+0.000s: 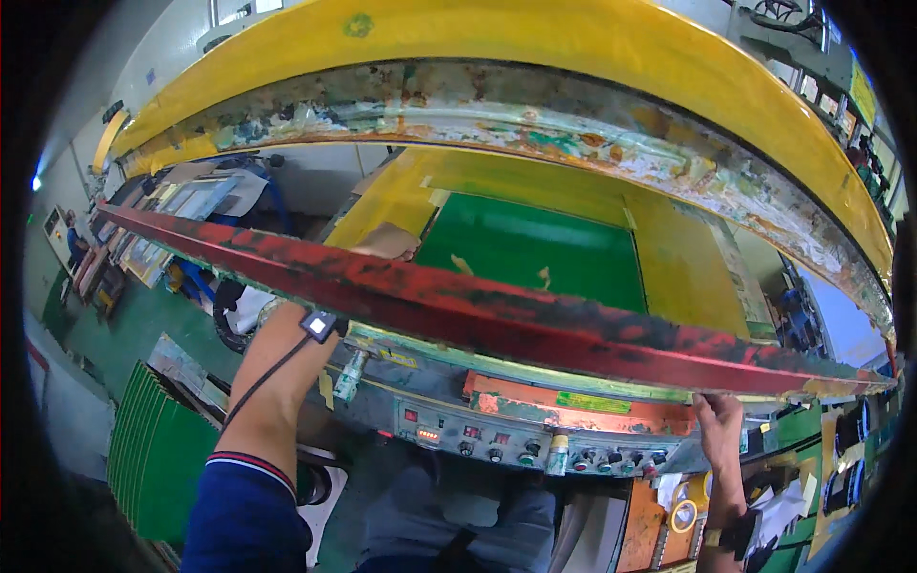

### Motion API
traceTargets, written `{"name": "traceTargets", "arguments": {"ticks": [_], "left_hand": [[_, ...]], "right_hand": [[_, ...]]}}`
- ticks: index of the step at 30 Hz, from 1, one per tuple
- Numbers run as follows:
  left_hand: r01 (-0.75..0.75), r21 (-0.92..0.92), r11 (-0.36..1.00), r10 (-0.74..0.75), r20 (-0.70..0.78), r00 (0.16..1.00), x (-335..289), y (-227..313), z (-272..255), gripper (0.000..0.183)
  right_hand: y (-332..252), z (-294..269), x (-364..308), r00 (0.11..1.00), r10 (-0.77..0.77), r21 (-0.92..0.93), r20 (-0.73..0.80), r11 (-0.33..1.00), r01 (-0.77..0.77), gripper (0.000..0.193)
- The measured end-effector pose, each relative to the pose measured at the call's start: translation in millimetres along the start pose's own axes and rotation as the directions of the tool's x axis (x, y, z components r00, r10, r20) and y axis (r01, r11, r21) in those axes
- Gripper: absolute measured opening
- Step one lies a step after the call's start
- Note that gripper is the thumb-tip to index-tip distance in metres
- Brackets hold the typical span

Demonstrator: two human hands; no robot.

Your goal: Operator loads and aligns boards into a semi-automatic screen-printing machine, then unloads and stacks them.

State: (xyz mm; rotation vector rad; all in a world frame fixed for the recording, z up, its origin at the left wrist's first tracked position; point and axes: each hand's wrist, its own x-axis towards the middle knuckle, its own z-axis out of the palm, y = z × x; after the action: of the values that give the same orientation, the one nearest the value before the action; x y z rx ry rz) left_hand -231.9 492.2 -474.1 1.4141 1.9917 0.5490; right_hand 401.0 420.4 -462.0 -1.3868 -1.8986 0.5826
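A long red-painted frame bar [449, 298], stained with dark ink, slants across in front of me. My left hand [387, 241] reaches beneath it onto the yellow-covered bed [371, 212] of a screen-printing press. Its fingers lie outstretched near the left edge of a green panel [535, 246]; the bar hides the wrist. Two small tan scraps rest by the panel's near side. On the right, my right hand [720, 427] has its fingers curled at the bar's lower edge, by the end of an orange strip [583, 409]. What it grips, if anything, is hidden.
Above the bed arches a yellow screen frame [535, 38] with an ink-smeared edge. A control panel [497, 447] with knobs and buttons runs along the front. Tape rolls [684, 516] lie at lower right, a green ribbed rack [158, 458] stands at left, and work tables [181, 224] lie beyond.
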Motion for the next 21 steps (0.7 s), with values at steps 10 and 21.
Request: {"name": "traceTargets", "arguments": {"ticks": [10,21], "left_hand": [[-0.379,-0.612,0.694,0.056,-0.479,0.876,-54,24,40,0.024],[-0.265,-0.675,0.688,-0.089,-0.442,0.893,-207,-5,-5,0.024]], "right_hand": [[51,54,161,0.988,0.137,0.453,0.067,0.878,-0.153,0.057],[-96,86,134,0.906,0.182,0.902,0.382,0.142,-0.409,0.07]]}}
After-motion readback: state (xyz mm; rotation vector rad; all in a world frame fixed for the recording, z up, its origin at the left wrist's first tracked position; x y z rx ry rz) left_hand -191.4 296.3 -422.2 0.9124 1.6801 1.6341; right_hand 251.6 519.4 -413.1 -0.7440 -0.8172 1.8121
